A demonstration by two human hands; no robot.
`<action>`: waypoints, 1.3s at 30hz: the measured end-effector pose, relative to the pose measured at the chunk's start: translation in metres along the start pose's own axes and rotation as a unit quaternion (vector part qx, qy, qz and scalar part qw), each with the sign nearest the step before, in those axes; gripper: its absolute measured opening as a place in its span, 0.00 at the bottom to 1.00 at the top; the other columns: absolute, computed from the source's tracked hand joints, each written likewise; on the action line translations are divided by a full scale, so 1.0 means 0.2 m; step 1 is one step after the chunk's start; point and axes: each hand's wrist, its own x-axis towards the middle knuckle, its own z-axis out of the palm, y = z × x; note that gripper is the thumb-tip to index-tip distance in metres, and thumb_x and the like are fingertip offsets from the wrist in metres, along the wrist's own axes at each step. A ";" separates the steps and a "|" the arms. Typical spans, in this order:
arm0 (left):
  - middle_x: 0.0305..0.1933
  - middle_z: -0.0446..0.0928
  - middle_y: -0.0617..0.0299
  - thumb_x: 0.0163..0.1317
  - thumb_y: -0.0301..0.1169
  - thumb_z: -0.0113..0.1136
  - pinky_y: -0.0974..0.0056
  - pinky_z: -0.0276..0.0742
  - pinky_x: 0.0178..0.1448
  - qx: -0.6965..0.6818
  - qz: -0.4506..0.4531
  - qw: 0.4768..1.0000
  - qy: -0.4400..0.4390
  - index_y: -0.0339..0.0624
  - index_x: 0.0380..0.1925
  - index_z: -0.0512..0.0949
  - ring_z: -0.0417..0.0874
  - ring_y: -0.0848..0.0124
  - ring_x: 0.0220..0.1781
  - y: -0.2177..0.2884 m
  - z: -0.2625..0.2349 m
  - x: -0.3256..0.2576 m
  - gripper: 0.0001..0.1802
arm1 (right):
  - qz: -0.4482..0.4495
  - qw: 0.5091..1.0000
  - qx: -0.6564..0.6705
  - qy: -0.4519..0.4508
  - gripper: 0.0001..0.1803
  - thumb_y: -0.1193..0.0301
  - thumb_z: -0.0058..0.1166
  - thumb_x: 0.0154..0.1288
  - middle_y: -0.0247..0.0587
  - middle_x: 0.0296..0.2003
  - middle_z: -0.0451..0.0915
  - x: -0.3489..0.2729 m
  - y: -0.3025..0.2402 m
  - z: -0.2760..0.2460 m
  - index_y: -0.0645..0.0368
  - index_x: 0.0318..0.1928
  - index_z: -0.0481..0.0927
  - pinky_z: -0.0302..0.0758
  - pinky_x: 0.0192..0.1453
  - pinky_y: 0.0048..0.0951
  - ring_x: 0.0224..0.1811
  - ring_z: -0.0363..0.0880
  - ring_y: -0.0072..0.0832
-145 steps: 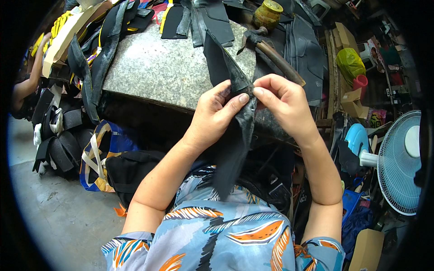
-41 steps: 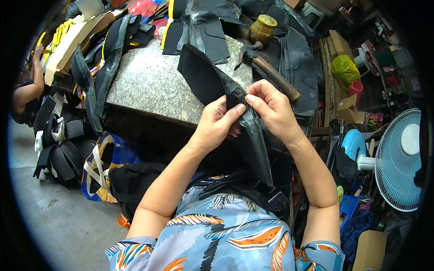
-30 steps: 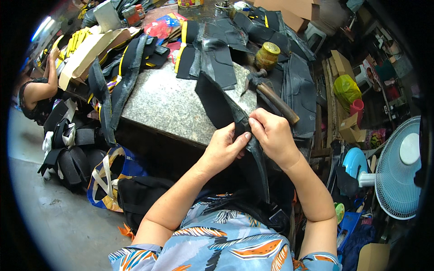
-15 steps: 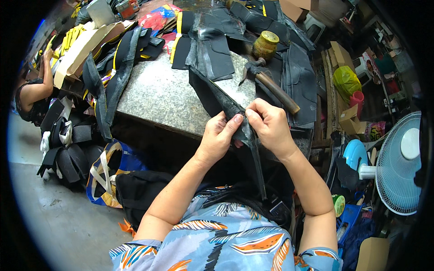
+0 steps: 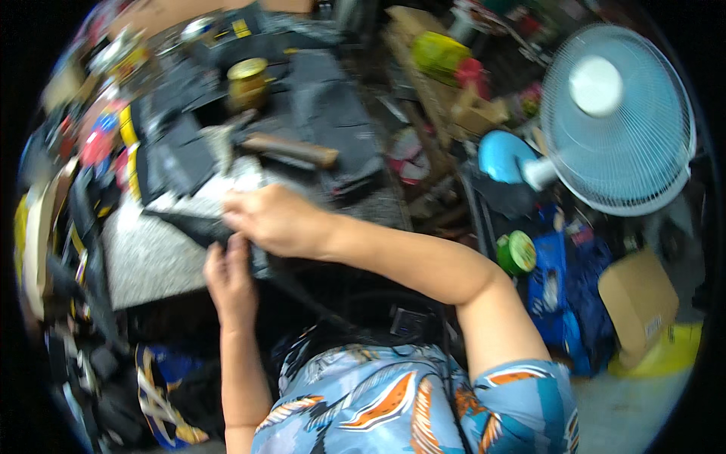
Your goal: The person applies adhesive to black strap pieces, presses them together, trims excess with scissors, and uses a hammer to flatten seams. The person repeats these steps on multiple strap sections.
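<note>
Head view, blurred: the camera has swung right since half a second ago, bringing a pale blue fan (image 5: 616, 121) into view. Both hands remain pinched on the black fabric strip (image 5: 189, 225) at the granite slab's (image 5: 147, 257) edge, left hand (image 5: 231, 276) below, right hand (image 5: 276, 221) above. A hammer (image 5: 283, 147) lies beyond.

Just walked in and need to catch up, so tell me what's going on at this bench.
A person in a patterned blue shirt is working a strip of black material at the near edge of a grey stone-topped table. The left hand pinches it from below, and the right hand presses on it from above. Further back on the table lie a hammer with a wooden handle, a small yellowish jar and more black pieces. A pale blue fan stands to the right. The view is motion-blurred, so finer detail is unclear.
</note>
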 end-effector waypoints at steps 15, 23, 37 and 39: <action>0.39 0.81 0.66 0.69 0.26 0.64 0.72 0.74 0.39 -0.033 -0.036 0.998 -0.033 0.36 0.44 0.78 0.78 0.80 0.37 0.09 -0.02 0.03 0.07 | -0.046 0.990 -0.131 0.009 0.09 0.68 0.56 0.65 0.53 0.25 0.81 -0.12 -0.05 -0.05 0.60 0.36 0.74 0.80 0.33 0.49 0.29 0.85 0.52; 0.57 0.72 0.58 0.53 0.26 0.78 0.62 0.70 0.61 -0.179 -0.030 0.976 0.122 0.41 0.62 0.63 0.74 0.68 0.57 0.13 0.07 -0.01 0.41 | 0.156 0.967 0.202 -0.009 0.06 0.71 0.50 0.77 0.23 0.24 0.74 -0.14 -0.14 -0.12 0.60 0.45 0.78 0.68 0.23 0.15 0.21 0.70 0.09; 0.38 0.85 0.58 0.64 0.24 0.67 0.66 0.85 0.41 -0.293 -0.114 0.949 0.029 0.34 0.43 0.81 0.87 0.69 0.35 0.24 0.07 -0.04 0.09 | 0.277 0.882 0.382 -0.018 0.11 0.67 0.52 0.78 0.20 0.34 0.76 -0.23 -0.19 -0.18 0.57 0.54 0.77 0.71 0.34 0.13 0.33 0.71 0.06; 0.45 0.84 0.57 0.63 0.23 0.69 0.66 0.82 0.49 -0.303 -0.164 0.939 0.022 0.33 0.51 0.78 0.85 0.70 0.44 0.23 0.07 -0.05 0.17 | 0.273 0.892 0.361 -0.014 0.10 0.68 0.54 0.77 0.21 0.34 0.77 -0.22 -0.19 -0.19 0.57 0.53 0.77 0.71 0.34 0.12 0.34 0.72 0.06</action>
